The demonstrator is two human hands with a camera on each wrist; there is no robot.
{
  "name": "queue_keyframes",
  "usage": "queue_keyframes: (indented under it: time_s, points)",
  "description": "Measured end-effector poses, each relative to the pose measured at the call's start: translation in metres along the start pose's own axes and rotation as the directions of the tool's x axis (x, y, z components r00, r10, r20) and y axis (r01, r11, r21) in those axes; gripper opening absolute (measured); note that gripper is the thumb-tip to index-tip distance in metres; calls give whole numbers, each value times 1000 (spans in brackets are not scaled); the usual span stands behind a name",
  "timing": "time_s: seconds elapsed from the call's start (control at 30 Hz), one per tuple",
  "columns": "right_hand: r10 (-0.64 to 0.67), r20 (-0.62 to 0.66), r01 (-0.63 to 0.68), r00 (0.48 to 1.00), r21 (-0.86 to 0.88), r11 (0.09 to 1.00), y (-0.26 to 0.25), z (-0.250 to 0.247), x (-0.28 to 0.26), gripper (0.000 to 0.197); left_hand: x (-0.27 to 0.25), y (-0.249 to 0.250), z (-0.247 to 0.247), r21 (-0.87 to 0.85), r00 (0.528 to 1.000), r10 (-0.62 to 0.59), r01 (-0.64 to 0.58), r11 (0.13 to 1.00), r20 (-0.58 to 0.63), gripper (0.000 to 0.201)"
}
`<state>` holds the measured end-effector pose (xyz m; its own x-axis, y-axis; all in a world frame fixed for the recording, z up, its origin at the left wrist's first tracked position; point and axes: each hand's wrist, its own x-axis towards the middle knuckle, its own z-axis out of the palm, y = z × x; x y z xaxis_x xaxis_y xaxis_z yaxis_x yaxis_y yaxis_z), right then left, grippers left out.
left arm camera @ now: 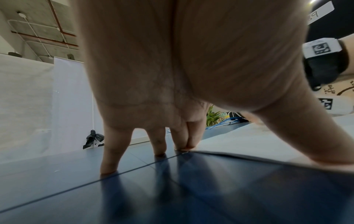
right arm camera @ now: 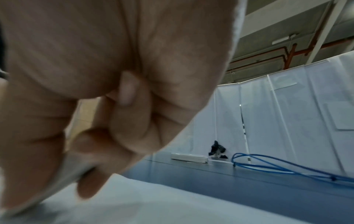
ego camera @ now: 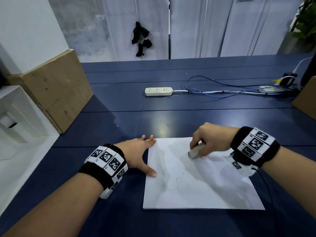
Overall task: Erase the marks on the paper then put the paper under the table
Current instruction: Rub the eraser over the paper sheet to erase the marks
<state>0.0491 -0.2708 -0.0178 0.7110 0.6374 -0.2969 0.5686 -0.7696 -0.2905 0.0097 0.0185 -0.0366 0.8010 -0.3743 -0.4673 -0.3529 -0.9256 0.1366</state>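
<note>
A white sheet of paper (ego camera: 196, 182) with faint grey pencil marks lies on the dark blue table (ego camera: 119, 120) in front of me. My left hand (ego camera: 140, 151) lies flat with spread fingers at the paper's left edge; the thumb and two fingertips press on the sheet (left arm camera: 249, 141). My right hand (ego camera: 208, 141) grips a whitish eraser (ego camera: 195, 151) and holds its end down on the upper middle of the paper. In the right wrist view the curled fingers (right arm camera: 122, 128) hide most of the eraser above the paper (right arm camera: 172, 201).
A cream power strip (ego camera: 158, 91) with a white cord and looped blue cables (ego camera: 222, 88) lies further back on the table. Cardboard boxes stand at the left (ego camera: 56, 94) and the right edge (ego camera: 306, 101). White curtains hang behind the table.
</note>
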Motion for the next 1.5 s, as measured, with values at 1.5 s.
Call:
queue_keyframes:
  time_s: [1.5]
  points:
    - [66, -56, -71, 996, -105, 992, -25, 15, -14, 52, -43, 9, 18, 105, 999, 32, -27, 994, -43, 108]
